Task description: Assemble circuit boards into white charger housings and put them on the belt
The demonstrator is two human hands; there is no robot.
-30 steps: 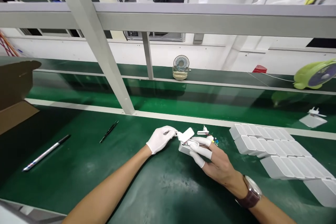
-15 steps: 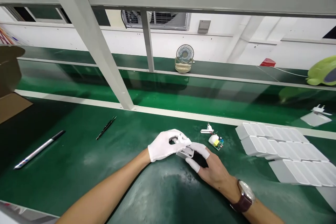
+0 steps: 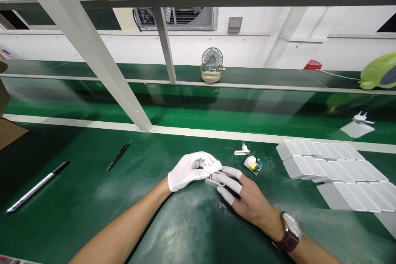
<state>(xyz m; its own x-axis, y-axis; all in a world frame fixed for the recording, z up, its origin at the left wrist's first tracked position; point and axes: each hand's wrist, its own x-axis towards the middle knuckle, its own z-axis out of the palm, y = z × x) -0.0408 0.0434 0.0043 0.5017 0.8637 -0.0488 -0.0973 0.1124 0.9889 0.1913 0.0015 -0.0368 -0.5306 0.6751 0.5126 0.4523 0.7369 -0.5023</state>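
My left hand [image 3: 189,170], in a white glove, is curled over the top of a small white plastic charger housing [image 3: 213,179] on the green mat. My right hand [image 3: 244,196], bare with white finger cots, grips the same housing from the right side. Both hands press together on it, and most of the housing is hidden between the fingers. Just beyond my right fingers lie a small circuit board [image 3: 253,164] with yellow and blue parts and a white plug piece [image 3: 241,151].
Rows of white housings [image 3: 328,169] lie at the right. A pen [image 3: 35,187] and black tweezers [image 3: 119,155] lie at the left. A grey frame post [image 3: 93,55] slants up behind; a small desk fan [image 3: 211,65] and a green toy [image 3: 379,72] sit beyond the conveyor belt [image 3: 198,107].
One second ago the white lid piece stood open above the housing; now my hands have closed together over it and lowered it to the mat. The view tilted slightly.
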